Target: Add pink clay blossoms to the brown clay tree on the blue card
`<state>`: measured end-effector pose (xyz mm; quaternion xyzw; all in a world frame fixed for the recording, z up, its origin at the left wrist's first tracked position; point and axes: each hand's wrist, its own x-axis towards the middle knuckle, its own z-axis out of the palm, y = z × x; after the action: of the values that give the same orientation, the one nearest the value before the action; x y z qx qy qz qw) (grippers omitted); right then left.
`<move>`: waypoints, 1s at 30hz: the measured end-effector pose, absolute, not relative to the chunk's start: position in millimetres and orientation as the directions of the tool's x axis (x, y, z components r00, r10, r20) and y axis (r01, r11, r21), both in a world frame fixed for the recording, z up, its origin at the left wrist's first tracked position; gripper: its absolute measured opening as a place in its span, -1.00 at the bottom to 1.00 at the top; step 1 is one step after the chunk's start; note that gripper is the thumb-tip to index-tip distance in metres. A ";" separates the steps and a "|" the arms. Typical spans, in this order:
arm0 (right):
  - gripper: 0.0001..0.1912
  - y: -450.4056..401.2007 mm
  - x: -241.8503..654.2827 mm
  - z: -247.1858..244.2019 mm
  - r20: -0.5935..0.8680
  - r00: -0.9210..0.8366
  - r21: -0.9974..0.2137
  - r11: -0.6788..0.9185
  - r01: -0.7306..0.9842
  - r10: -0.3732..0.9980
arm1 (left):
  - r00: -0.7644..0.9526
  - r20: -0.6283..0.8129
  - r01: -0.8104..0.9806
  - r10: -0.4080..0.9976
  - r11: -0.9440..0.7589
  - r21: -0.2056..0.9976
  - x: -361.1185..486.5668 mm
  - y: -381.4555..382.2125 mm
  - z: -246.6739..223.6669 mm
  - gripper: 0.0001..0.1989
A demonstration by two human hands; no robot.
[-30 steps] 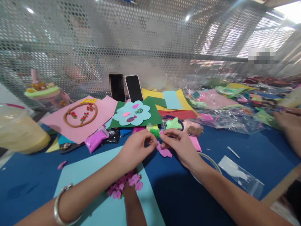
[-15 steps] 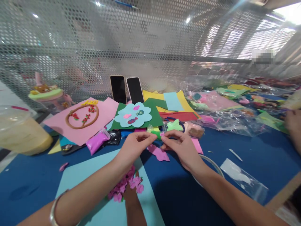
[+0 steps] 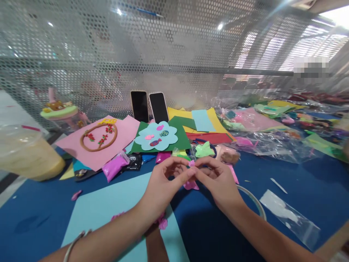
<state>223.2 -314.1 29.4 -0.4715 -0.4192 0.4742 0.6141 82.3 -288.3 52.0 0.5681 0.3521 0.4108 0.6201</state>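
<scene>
Between the fingertips of both hands is a small pink clay flower (image 3: 192, 163). My left hand (image 3: 169, 179) pinches it from the left, my right hand (image 3: 215, 178) from the right, and the thumbs meet just below. Partly hidden behind the fingers, a flat piece of pink clay (image 3: 191, 185) lies on the blue table. Under my left forearm is a light blue sheet (image 3: 109, 196) bearing a brown clay trunk (image 3: 156, 247) and pink clay blossoms (image 3: 163, 223), mostly covered by the arm.
Behind the hands lie clay packets (image 3: 114, 165), a green card with a blue flower-shaped cutout (image 3: 144, 140) and a pink sheet with a brown clay ring (image 3: 81, 140). Two phones (image 3: 158, 106) lean on the perforated screen. A drink cup (image 3: 32, 156) stands left; a tape roll (image 3: 259, 205) lies right.
My hands have come closer together, and the left has moved right and slightly down. The left forearm now covers more of the blossoms. The view has shifted slightly.
</scene>
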 end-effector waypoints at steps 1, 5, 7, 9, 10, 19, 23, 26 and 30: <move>-0.72 -315.1 222.6 30.2 0.069 0.201 -0.978 0.106 -0.179 0.977 | 0.415 0.041 -0.118 0.909 0.009 0.993 82.2 -289.6 52.2 -0.68; -0.75 -317.4 222.5 28.3 0.096 0.177 -0.977 0.126 -0.169 0.980 | 0.400 0.076 -0.153 0.914 -0.015 0.988 81.5 -292.4 52.9 -0.68; -0.77 -318.5 222.7 26.2 0.100 0.159 -0.974 0.129 -0.185 0.982 | 0.389 0.095 -0.165 0.916 -0.032 0.986 80.7 -293.1 52.9 -0.71; -0.78 -320.3 222.1 25.4 0.098 0.141 -0.968 0.127 -0.215 0.985 | 0.389 0.114 -0.168 0.914 -0.051 0.984 79.7 -294.0 52.9 -0.75; -0.79 -321.6 221.4 25.7 0.096 0.125 -0.965 0.123 -0.233 0.987 | 0.390 0.126 -0.169 0.912 -0.063 0.984 79.1 -294.5 52.9 -0.76; -0.79 -334.0 210.8 35.2 0.068 0.172 -0.950 0.117 -0.288 0.983 | 0.353 0.220 -0.161 0.910 -0.172 0.972 78.1 -300.4 55.0 -0.79; -0.81 -334.4 210.2 33.5 0.077 0.156 -0.952 0.119 -0.282 0.985 | 0.367 0.222 -0.174 0.903 -0.168 0.970 77.2 -298.8 52.4 -0.82; -0.84 -335.4 210.9 32.5 0.085 0.121 -0.946 0.118 -0.302 0.989 | 0.381 0.227 -0.189 0.896 -0.165 0.968 76.5 -297.8 51.1 -0.83; -0.88 -337.1 212.0 34.9 0.119 0.081 -0.942 0.138 -0.307 0.990 | 0.371 0.250 -0.185 0.894 -0.192 0.964 75.8 -299.2 51.5 -0.85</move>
<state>212.0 -337.1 34.9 -0.3962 -0.4306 0.5235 0.6194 75.8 -299.2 51.5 0.6063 0.2926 0.4782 0.5640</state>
